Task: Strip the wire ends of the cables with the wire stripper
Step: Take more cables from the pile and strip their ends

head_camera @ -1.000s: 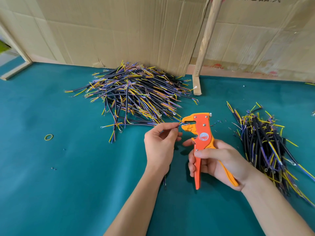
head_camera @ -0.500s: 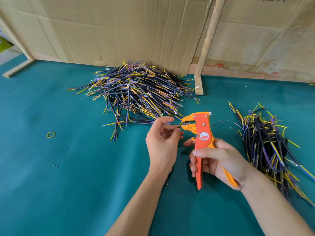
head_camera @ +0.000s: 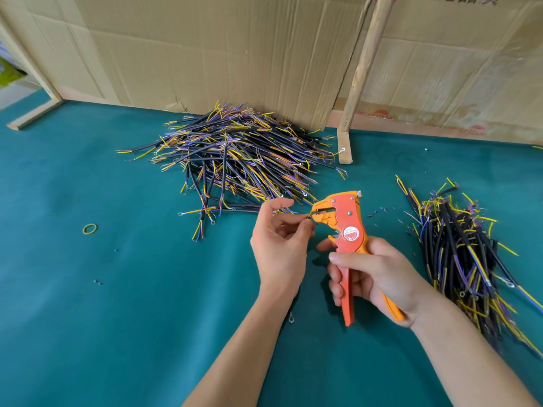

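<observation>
Left hand (head_camera: 279,245): I kept it raised over the middle of the worktop, back toward the camera, thumb and forefinger pinched together at the tip, the other fingers loosely curled.
Right hand (head_camera: 373,277): just beside the left, fingers curled into a grip, thumb laid flat across the front.
Forearms: both bare, reaching in from the near edge and angling toward each other.
</observation>
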`<state>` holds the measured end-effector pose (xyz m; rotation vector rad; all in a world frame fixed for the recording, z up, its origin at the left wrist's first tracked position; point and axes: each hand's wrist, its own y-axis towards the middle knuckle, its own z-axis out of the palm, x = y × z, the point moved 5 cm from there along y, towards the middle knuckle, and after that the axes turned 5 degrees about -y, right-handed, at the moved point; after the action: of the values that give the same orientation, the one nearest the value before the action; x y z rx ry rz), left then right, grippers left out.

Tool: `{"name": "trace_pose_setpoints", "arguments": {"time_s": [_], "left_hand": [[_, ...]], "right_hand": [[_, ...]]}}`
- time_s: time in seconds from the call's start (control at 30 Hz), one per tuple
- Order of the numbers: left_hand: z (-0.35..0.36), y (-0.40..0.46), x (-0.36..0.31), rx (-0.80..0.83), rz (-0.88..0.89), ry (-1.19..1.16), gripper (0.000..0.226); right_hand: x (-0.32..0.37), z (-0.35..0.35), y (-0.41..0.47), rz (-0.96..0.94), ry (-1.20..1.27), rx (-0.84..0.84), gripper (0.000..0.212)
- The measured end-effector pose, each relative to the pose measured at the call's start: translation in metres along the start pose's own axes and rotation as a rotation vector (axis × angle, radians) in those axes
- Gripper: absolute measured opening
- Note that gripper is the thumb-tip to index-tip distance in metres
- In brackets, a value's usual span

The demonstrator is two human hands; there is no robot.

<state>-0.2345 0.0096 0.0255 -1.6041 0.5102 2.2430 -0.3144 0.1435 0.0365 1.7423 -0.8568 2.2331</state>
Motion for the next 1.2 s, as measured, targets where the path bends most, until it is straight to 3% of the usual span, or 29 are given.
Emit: {"name": "trace_pose_setpoints", "arguments": {"time_s": [0.23,0.43,0.77,0.93,1.2], "left_hand": [[0.0,0.0,-0.001,0.004,0.009,0.003,0.037],[0.002,0.0,-0.001,0.05,0.016,0.062,0.037],[0.003,0.003,0.0,0.019,0.023,0.143,0.026],[0.005,0.004,-0.004,0.042,0.065,0.185,0.024],[0.008,0.004,-0.004,0.107,0.098,0.243,0.025]], "right_hand": [[-0.001,0.0,0.0,0.007,0.005,-0.001,0.041],[-0.005,-0.001,0.002,0.002,0.047,-0.11,0.024],[0.0,-0.01,-0.004,-0.045,0.294,-0.042,0.037],[0.0,-0.004,-0.005,0.032,0.179,0.068,0.045],[0.002,-0.003,-0.005,0.04,0.119,0.095,0.047]]}}
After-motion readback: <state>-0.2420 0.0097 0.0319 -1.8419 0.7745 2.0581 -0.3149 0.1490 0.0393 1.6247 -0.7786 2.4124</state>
